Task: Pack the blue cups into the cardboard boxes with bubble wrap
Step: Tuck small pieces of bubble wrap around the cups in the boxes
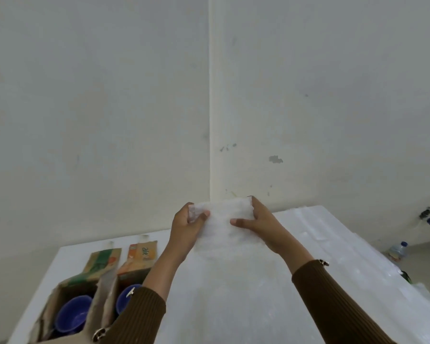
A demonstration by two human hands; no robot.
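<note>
Both my hands hold up a sheet of bubble wrap over the table.

My left hand (186, 225) pinches the sheet's left top corner, thumb in front and fingers curled round the edge. My right hand (261, 225) grips the right top corner, thumb laid across the front and fingers behind. The bubble wrap (224, 219) is pulled flat between them and hangs down toward me. More of it lies in layers on the right of the white table (70, 252). At my lower left two open cardboard boxes stand side by side, touching. The left box (76, 280) has a blue cup (72, 316) inside, and the right box (132, 271) holds another blue cup (124, 301), partly hidden by my brown sleeve (139, 316).
</note>
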